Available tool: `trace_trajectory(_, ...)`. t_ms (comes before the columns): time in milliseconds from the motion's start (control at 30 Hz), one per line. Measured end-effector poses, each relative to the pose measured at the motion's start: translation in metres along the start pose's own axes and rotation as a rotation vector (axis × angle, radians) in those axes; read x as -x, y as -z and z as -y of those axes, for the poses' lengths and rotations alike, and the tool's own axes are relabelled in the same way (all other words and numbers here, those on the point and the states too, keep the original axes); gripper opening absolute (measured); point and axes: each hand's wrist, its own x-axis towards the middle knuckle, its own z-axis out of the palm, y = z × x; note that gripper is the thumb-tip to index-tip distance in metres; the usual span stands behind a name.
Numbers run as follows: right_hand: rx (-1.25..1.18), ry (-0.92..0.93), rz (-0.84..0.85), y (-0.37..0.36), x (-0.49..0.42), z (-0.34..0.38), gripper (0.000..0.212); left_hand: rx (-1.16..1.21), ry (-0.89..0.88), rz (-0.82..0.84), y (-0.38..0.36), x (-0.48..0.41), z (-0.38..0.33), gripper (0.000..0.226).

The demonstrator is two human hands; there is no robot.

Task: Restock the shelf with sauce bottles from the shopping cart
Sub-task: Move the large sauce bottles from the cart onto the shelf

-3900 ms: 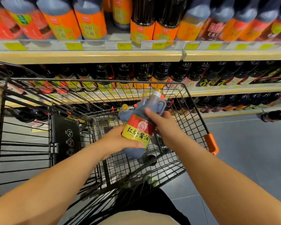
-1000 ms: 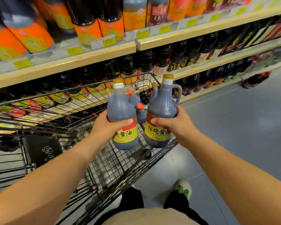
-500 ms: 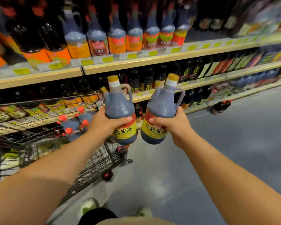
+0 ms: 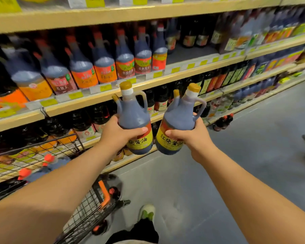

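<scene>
On the grey floor just to the right of the shopping cart, 1 light shoe is seen. Inside the cart, at least 2 red-capped bottles are left lying, so the unloading is judged to be only partly done. Above and beyond the cart's right corner, 2 yellow-capped sauce bottles are held upright, close side by side; whether they touch cannot be told. The left bottle is grasped round its belly by the left hand, thumb laid across the label, and the right bottle is clasped the same way by the right hand. Both are clear of the cart and short of the shelf, so the step in hand is judged to be the carry from cart to shelf. Farther up and right of the cart, a row of handled jugs is stood on that shelf, and a bare stretch of board is seen just past the row's end. For the next move, both bottles would have to be raised to that level and set down upright, labels outward, without the neighbouring jugs being knocked. The price tags cannot be read.
</scene>
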Motion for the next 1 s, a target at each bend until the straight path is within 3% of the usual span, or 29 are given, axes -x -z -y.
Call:
trace_trajectory(200,-0.055,-0.001,-0.061,0.020,-0.073,0.015,0.097,-0.021,0.037,0.042,-0.041,-0.077,-0.022,0.094)
trace_trajectory(267,-0.076,0.015,-0.070,0.030,-0.091,0.021,0.089,-0.036,0.030,0.053,-0.052,-0.095,-0.030,0.086)
trace_trajectory(400,-0.109,0.051,-0.067,0.052,-0.116,0.029,0.078,-0.089,0.022,0.051,-0.073,-0.119,-0.048,0.099)
trace_trajectory(500,-0.112,0.063,-0.051,0.071,-0.141,0.029,0.086,-0.130,0.028,0.033,-0.095,-0.138,-0.059,0.091)
trace_trajectory(633,-0.099,0.080,-0.033,0.099,-0.182,0.032,0.092,-0.161,0.014,-0.005,-0.128,-0.155,-0.072,0.104)
trace_trajectory(800,-0.061,0.109,0.027,0.150,-0.240,0.045,0.091,-0.110,-0.004,-0.133,-0.186,-0.180,-0.090,0.076)
trace_trajectory(1000,-0.015,0.097,0.121,0.207,-0.299,0.067,0.083,-0.065,-0.002,-0.278,-0.254,-0.200,-0.122,0.079)
